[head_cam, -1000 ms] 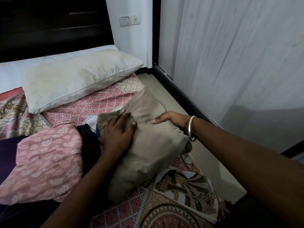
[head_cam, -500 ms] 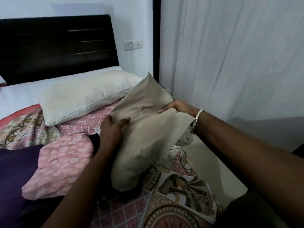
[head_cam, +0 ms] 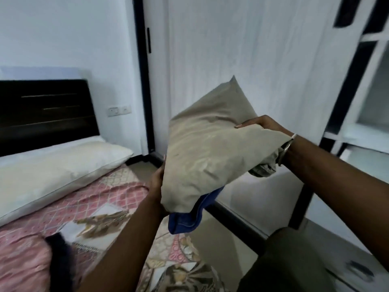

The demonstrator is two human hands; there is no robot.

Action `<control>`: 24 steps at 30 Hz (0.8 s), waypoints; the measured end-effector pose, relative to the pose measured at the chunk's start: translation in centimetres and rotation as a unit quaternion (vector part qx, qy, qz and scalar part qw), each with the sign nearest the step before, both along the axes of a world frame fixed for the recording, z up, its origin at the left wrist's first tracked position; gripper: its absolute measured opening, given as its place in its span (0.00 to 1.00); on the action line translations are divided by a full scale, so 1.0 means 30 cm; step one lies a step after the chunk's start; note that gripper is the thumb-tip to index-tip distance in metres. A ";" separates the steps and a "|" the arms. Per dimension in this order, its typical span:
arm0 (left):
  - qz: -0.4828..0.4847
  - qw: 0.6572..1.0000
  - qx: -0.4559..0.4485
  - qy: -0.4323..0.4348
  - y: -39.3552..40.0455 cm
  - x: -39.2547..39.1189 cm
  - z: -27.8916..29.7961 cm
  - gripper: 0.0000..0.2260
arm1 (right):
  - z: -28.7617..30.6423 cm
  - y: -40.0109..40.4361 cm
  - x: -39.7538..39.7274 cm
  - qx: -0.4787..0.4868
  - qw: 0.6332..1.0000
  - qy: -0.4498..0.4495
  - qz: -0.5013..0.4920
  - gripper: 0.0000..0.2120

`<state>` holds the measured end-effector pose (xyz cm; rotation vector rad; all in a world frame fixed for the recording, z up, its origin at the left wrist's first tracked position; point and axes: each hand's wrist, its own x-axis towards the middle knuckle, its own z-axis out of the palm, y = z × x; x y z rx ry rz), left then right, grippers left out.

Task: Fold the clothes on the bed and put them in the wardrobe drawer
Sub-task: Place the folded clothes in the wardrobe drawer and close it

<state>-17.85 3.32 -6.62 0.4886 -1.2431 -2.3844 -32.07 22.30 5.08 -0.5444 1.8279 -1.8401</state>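
Beside the patterned bed (head_cam: 117, 192) and white wardrobe (head_cam: 263, 70), you held the folded beige garment (head_cam: 208, 152) aloft over a blue one (head_cam: 189, 218), right hand (head_cam: 261, 124) gripping its top edge, left hand (head_cam: 156, 182) apparently clasping underneath, mostly hidden.

One view only, head-worn, wide-angle. Looks forward and slightly down from standing height beside the bed (head_cam: 109, 199), facing the white wardrobe doors (head_cam: 242, 70) and the wall corner. Both forearms reach in from the bottom edge, close to the lens. Headboard (head_cam: 46, 114) and pillow (head_cam: 54, 165) sit left, farther off. Right edge blurred. Straight lines bow toward the frame edges.
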 end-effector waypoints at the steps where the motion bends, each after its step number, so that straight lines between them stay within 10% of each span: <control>1: -0.029 1.000 0.006 0.000 0.046 -0.038 0.038 0.19 | 0.028 0.069 -0.012 -0.005 1.000 0.004 -0.015 0.11; 4: -0.107 0.994 -0.020 -0.012 0.138 -0.145 0.135 0.29 | 0.081 0.255 -0.042 0.004 0.998 0.010 -0.066 0.08; 11: -0.271 0.940 -0.187 -0.088 0.448 -0.411 0.357 0.11 | 0.119 0.695 -0.067 -0.050 0.978 0.009 -0.200 0.05; 24: -0.393 0.811 -0.426 -0.082 1.107 -0.899 0.484 0.22 | 0.072 1.341 -0.111 -0.040 0.911 -0.020 -0.411 0.36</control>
